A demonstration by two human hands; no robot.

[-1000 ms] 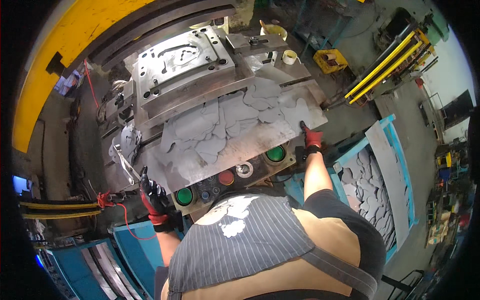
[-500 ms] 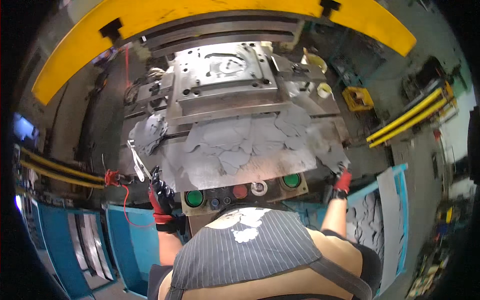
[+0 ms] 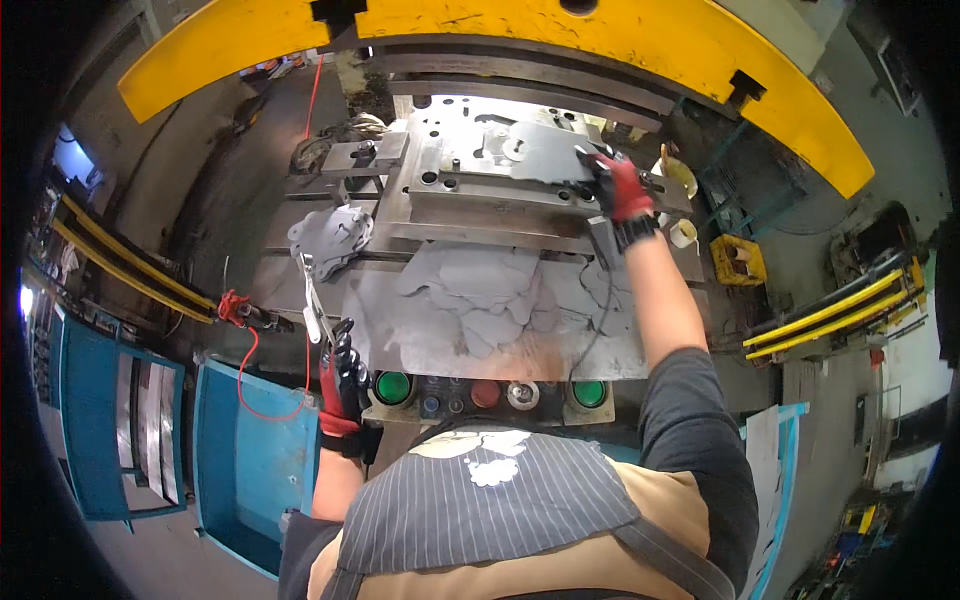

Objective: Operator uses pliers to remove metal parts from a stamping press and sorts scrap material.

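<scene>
A grey metal sheet [image 3: 548, 157] is being held over the steel block [image 3: 432, 150] by the right hand [image 3: 618, 183], its fingers being closed on the sheet's right edge. Tongs [image 3: 313, 302] are being gripped by the curled left hand [image 3: 343, 376], their tip being kept beside a stack of grey pieces [image 3: 330, 234].

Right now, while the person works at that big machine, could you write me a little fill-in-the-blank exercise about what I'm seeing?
1. The flat grey metal sheet over the block-shaped silver metal die is touched by the person's ____ hand.
2. The person's left hand wears a glove coloured black and ____.
3. The two large round push buttons near the ends of the flat control panel are coloured ____.
4. The wide curved beam across the top is painted ____.

Missing words: right; red; green; yellow.
</scene>
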